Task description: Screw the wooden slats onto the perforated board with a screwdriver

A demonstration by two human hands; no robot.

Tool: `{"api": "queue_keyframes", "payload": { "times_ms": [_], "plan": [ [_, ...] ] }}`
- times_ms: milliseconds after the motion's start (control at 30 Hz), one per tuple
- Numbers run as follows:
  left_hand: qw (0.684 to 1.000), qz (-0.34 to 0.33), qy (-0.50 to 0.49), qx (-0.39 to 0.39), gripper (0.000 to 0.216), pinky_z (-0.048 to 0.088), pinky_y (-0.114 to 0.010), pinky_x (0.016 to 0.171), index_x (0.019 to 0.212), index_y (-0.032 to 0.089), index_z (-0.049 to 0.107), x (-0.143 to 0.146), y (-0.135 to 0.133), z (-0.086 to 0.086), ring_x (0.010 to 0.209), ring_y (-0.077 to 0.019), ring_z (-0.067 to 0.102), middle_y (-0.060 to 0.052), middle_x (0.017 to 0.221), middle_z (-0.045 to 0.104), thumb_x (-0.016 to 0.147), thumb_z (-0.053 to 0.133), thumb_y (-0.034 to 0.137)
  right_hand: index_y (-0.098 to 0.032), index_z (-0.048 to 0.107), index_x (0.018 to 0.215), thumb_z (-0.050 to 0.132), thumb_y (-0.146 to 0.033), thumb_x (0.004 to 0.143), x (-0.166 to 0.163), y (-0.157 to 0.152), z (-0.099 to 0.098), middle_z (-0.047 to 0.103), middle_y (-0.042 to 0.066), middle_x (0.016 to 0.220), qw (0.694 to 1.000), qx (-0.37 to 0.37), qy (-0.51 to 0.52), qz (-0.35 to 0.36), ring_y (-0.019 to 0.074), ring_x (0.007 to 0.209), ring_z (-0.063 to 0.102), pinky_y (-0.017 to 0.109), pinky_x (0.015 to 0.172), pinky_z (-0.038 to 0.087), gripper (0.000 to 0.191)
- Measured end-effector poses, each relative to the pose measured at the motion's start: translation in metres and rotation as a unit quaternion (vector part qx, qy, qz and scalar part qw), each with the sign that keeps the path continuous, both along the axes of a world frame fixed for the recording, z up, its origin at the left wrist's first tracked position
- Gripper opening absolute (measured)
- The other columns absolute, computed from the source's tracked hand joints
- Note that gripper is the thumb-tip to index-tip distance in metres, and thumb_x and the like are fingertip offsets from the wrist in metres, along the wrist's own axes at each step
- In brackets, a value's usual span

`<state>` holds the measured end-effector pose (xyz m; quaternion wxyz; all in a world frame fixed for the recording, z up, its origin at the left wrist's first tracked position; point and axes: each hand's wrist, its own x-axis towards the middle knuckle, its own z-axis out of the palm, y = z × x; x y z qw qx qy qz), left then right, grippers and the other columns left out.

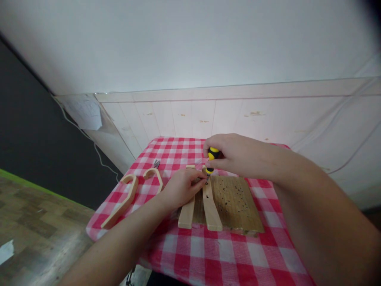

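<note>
My right hand (232, 155) is closed round a yellow-and-black screwdriver (211, 158) held upright, its tip down on a pale wooden slat (212, 206). My left hand (183, 186) pinches something small at the tip, touching the slat's upper end; I cannot make out what it holds. A second slat (187, 212) lies beside the first. Both rest partly on a brown wooden board (238, 202) full of small holes, on a table with a red-and-white checked cloth (214, 254).
Two curved wooden hook-shaped pieces (122, 200) lie at the table's left edge. A small dark metal item (156, 163) lies behind them. A white panelled wall (208, 115) stands behind the table. Wood-pattern floor (35, 222) lies left.
</note>
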<state>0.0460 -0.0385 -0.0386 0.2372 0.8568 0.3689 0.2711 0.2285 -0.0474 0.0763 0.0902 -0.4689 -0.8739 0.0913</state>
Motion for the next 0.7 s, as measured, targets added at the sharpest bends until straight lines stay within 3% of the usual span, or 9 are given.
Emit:
{"api": "queue_keyframes", "payload": {
  "times_ms": [333,567,700],
  "plan": [
    [1.0,-0.007,0.008,-0.014,0.011,0.041,-0.022,0.059,0.081,0.016,0.071,0.001,0.001,0.002,0.066,-0.0123,0.059,0.0,0.073,0.069,0.086,0.061,0.017,-0.019,0.054,0.077,0.052,-0.033,0.084,-0.002,0.002,-0.004,0.061,0.004,0.078,1.0,0.002,0.002,0.004,0.014,0.065,0.05,0.027,0.058,0.031,0.015],
    [0.999,-0.027,0.0,-0.021,0.011,0.047,-0.025,0.07,0.089,0.019,0.072,0.0,0.003,-0.001,0.08,-0.0162,0.065,-0.002,0.086,0.073,0.086,0.062,0.018,-0.02,0.049,0.076,0.045,-0.028,0.087,0.001,-0.009,0.002,0.059,0.004,0.073,0.999,-0.044,-0.016,-0.027,0.012,0.056,0.048,0.027,0.052,0.032,0.015],
    [0.999,-0.044,0.004,-0.011,0.009,0.047,-0.025,0.071,0.086,0.018,0.071,-0.001,0.004,-0.003,0.08,-0.0157,0.063,-0.002,0.083,0.072,0.086,0.062,0.017,-0.019,0.048,0.074,0.042,-0.028,0.09,-0.001,-0.008,0.002,0.057,0.004,0.072,0.999,-0.017,-0.009,-0.029,0.011,0.055,0.046,0.027,0.052,0.032,0.019]
  ]
}}
